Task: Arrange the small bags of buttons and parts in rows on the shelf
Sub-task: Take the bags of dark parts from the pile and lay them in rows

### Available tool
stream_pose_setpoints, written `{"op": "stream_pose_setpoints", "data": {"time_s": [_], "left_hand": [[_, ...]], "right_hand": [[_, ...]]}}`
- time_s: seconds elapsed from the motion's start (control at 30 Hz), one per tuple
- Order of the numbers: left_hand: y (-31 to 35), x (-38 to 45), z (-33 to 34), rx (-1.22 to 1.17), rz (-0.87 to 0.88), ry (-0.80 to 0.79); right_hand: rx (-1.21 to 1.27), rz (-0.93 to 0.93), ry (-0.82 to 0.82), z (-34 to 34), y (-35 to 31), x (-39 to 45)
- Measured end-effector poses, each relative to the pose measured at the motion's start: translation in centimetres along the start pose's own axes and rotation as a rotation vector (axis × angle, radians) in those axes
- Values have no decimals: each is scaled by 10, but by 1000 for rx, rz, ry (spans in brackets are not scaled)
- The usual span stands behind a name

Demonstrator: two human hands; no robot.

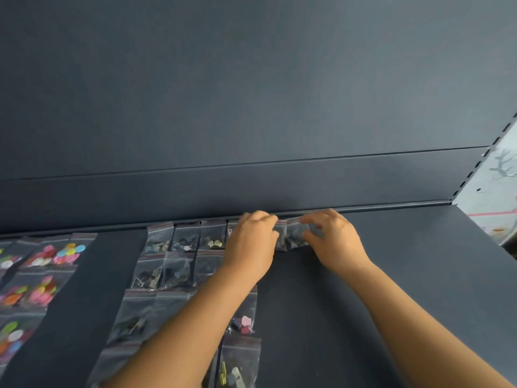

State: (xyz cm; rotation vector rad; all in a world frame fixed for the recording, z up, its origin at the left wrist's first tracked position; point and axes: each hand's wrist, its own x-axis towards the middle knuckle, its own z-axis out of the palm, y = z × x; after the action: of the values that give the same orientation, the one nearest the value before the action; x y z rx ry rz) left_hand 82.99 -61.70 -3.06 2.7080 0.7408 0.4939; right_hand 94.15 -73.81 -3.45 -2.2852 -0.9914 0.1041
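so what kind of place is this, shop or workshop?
Likely a shop or stockroom, not certain. A dark metal shelf with a slotted upright like retail racking, and small zip bags of coloured buttons and metal parts laid in rows.

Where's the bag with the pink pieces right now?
In the head view, the bag with pink pieces lies on the shelf left of centre, just right of the left forearm, in the metal-parts group.
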Motion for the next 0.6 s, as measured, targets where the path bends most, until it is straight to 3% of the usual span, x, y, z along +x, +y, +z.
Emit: {"op": "stream_pose_setpoints", "data": {"time_s": [0.1, 0.23, 0.6], "left_hand": [[4, -9, 7, 89, 110, -138], [1, -13, 10, 142, 91, -154], [-6, -6, 5, 131, 46, -136]], "right_hand": [[-35, -115, -65, 2, -2, -5], [-93, -208, -109, 7, -1, -7], [-64, -133, -68, 23, -11, -2]]}}
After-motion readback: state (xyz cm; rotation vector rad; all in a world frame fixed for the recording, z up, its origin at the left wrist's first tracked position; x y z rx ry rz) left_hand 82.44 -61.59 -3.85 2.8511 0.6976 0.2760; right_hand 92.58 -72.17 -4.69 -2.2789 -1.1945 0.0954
